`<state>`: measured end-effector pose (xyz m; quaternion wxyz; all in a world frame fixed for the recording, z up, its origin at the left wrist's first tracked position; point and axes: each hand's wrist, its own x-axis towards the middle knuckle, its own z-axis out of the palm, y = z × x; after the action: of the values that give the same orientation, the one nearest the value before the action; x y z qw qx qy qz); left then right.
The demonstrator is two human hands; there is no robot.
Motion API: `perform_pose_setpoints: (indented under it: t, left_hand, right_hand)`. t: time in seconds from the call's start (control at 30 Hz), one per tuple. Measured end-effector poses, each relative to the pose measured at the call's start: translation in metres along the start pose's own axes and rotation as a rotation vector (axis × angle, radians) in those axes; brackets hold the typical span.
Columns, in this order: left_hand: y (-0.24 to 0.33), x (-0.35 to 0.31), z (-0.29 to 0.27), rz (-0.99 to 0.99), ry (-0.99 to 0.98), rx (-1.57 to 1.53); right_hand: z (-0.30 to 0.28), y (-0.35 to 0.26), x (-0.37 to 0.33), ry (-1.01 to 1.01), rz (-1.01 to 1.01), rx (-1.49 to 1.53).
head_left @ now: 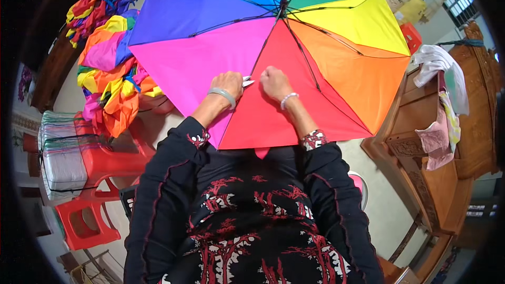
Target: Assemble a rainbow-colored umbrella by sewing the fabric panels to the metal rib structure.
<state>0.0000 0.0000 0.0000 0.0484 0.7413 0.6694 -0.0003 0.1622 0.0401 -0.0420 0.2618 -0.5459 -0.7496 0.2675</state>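
An opened rainbow umbrella (326,113) lies spread in front of me, its black ribs and shaft (284,2) showing on the inner side. My left hand (227,85) is closed over the pink panel, near the seam with the red one. From its fingers stick out the two pale, pointed blades of what look like thread snips (248,81); their grip is hidden in the palm. My right hand (276,84) is closed in a pinch over the red panel, beside the same rib. Whatever its fingertips hold is too small to make out.
Rainbow cloth (113,58) hangs in a heap at the left. Below it are a red plastic chair (113,150), strung threads (63,142) over a silvery bundle, and a red stool (87,223). A carved wooden bench (421,152) draped with clothes stands at the right.
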Motion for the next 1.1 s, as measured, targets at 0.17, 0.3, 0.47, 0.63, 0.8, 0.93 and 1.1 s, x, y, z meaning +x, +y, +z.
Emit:
perform_pose_setpoints:
  t: [0.17, 0.3, 0.47, 0.63, 0.8, 0.93, 1.1]
  left_hand:
    - [0.010, 0.006, -0.002, 0.026, -0.041, -0.286]
    - [-0.001, 0.003, -0.006, 0.215, -0.084, -0.376]
    - [-0.089, 0.024, -0.030, 0.195, 0.032, 0.271]
    - [-0.109, 0.036, -0.065, 0.059, 0.120, 0.243]
    - [-0.072, 0.036, -0.018, 0.118, -0.117, -0.114]
    - [-0.018, 0.029, 0.009, -0.119, -0.060, -0.315]
    - [0.013, 0.019, 0.032, -0.235, -0.042, -0.435]
  right_hand:
    - [-0.118, -0.013, 0.007, -0.128, 0.024, 0.449]
    - [-0.217, -0.045, -0.023, 0.219, -0.075, 0.457]
    - [-0.301, 0.003, -0.054, 0.723, -0.140, 0.213]
    - [-0.326, 0.086, -0.084, 0.838, -0.040, -0.591]
    - [-0.277, 0.133, -0.077, 0.576, 0.110, -0.396]
    - [-0.232, 0.108, -0.078, 0.495, 0.083, -0.158]
    - [-0.217, 0.119, -0.078, 0.373, 0.080, -0.081]
